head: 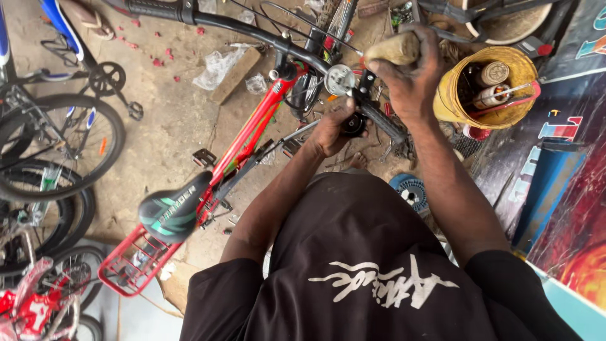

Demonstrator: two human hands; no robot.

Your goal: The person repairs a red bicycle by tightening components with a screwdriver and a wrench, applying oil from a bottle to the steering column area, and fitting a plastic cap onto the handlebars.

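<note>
- Right hand [409, 76] is fisted around a worn wooden tool handle [392, 49].
- Left hand [331, 131] grips the black handlebar end [353, 124], apparently, just below the right.
- A yellow bucket [451, 95] sits beside the right hand.

The floor [170, 120] is bare, dusty concrete, stained and gritty. At eleven o'clock red scraps [165, 55] lie scattered on it, and toward twelve a crumpled plastic bag [216, 66] lies against a flat wooden block [237, 74]. A red bike [252, 126] stands at the centre, its wheel at twelve. At two o'clock a yellow bucket [451, 101] of cans stands beside a painted board [555, 170] at three. A blue spool [411, 189] lies just right of centre. More bikes [57, 151] crowd nine o'clock, with a sandal [88, 16] at eleven.
</note>
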